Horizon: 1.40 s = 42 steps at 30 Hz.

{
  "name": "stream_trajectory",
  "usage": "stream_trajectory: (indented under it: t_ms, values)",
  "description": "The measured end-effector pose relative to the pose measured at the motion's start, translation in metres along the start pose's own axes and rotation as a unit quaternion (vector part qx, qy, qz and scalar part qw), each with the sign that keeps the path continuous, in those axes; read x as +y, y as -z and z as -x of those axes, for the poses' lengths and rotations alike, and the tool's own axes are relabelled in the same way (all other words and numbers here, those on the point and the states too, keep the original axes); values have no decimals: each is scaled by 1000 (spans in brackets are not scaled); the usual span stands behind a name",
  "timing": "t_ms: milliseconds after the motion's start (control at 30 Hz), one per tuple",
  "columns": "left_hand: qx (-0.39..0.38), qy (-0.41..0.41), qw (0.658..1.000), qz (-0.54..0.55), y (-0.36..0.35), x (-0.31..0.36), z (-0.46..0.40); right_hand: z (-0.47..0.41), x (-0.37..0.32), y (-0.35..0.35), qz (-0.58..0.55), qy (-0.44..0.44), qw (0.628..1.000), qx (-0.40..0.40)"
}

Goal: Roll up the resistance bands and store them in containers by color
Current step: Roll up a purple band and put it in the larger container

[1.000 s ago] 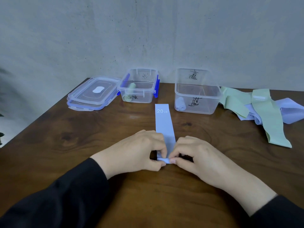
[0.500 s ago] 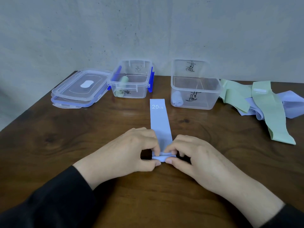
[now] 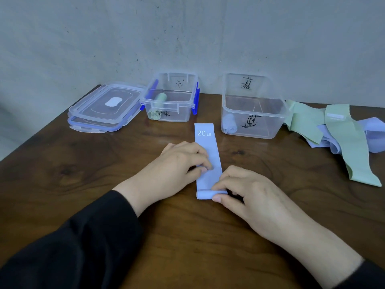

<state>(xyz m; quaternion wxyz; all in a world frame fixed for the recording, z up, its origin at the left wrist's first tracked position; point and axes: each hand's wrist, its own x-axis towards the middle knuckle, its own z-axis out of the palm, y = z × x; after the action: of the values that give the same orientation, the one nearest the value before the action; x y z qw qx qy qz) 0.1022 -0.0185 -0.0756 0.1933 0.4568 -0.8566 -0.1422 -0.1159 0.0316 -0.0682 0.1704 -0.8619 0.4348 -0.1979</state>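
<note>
A light blue resistance band (image 3: 207, 147) marked "20 LB" lies flat on the wooden table (image 3: 83, 163), running away from me. Its near end is curled into a small roll (image 3: 205, 194). My right hand (image 3: 248, 195) pinches that roll between thumb and fingers. My left hand (image 3: 179, 163) presses its fingertips on the flat part of the band, further up its left edge. A clear container with blue clips (image 3: 185, 116) holds rolled green bands (image 3: 156, 110). A taller clear container (image 3: 268, 132) holds one rolled blue band (image 3: 229, 124).
Two stacked clear lids (image 3: 104, 109) lie at the back left. A loose pile of green bands (image 3: 352, 142) and blue bands (image 3: 375, 128) sits at the back right. A grey wall stands behind the table.
My left hand has left the rolled end and moved up the band to press on its flat part. My right hand stays on the roll. The camera has shifted slightly.
</note>
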Motion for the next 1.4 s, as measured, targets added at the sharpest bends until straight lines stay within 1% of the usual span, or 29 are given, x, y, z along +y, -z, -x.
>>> stream_trajectory:
  t_ms: [133,267,367,500,667,767,933,1067,1200,1400]
  values:
    - [3,13,1000,16,2,-1,-9,-1,2,-1,8,7,1000,11]
    - [-1,19,1000,19,1,-3,-11,-4,0,-4,43,5,999,8]
    - [-1,25,1000,-1,2,-5,-10,-9,1,-5,36,8,999,2]
    - [-10,30,1000,3,4,-7,-10,-9,6,-2,25,23,999,-16]
    - [-7,33,999,17,3,-8,-9,-13,8,-4,6,19,1000,11]
    - [-8,34,999,23,3,-8,-10,-15,9,-5,17,14,999,27]
    - [-10,34,999,11,4,-7,-9,-16,8,-7,32,12,999,18]
    - [-10,28,999,17,4,-6,-8,-15,7,-4,38,21,999,-11]
    - [-7,29,999,20,4,-6,-9,-17,7,-4,26,15,999,12]
    - [3,35,999,7,2,-7,-10,-18,7,-6,28,1,999,24]
